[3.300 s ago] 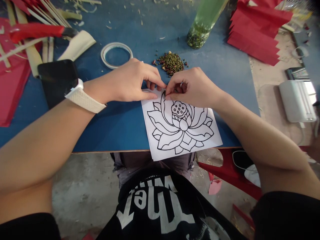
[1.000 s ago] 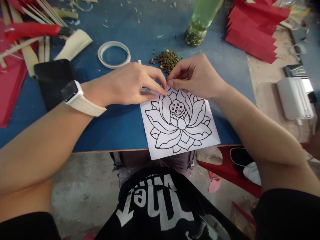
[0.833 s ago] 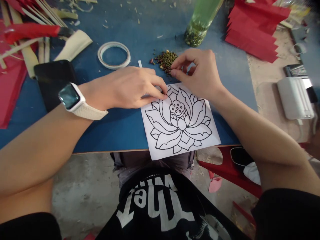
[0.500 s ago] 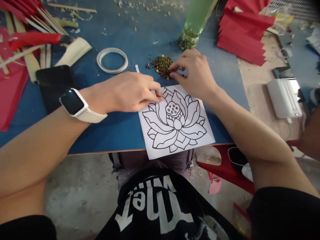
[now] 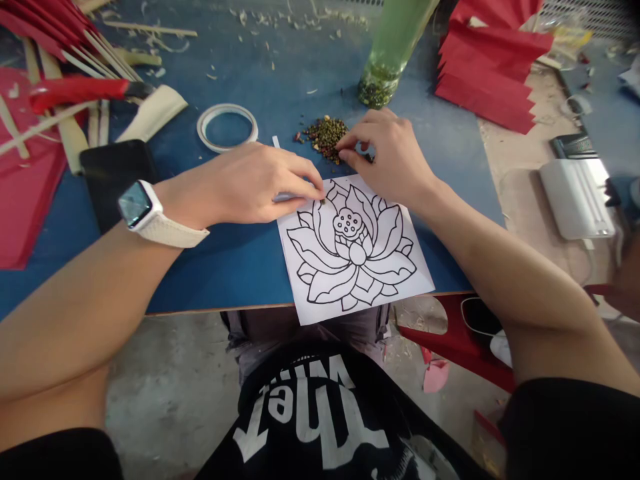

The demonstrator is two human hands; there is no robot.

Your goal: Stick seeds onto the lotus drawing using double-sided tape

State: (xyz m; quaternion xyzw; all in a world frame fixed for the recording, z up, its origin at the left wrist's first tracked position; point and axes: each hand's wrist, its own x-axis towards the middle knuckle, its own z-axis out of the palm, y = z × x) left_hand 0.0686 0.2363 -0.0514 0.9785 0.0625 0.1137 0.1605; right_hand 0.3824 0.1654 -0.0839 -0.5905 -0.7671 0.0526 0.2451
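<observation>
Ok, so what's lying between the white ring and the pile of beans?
In the head view, a narrow white strip shows between the white ring and the pile of beans, just beyond the left hand, on the blue tabletop.

Seed pile behind drawing; tape roll left of pile.

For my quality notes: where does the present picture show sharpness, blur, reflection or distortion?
Head view: lotus line drawing fairly sharp; red-handled tool soft; smartwatch screen shows a pale reflection; left forearm looks stretched towards the edge, probably wide-lens distortion.
</observation>
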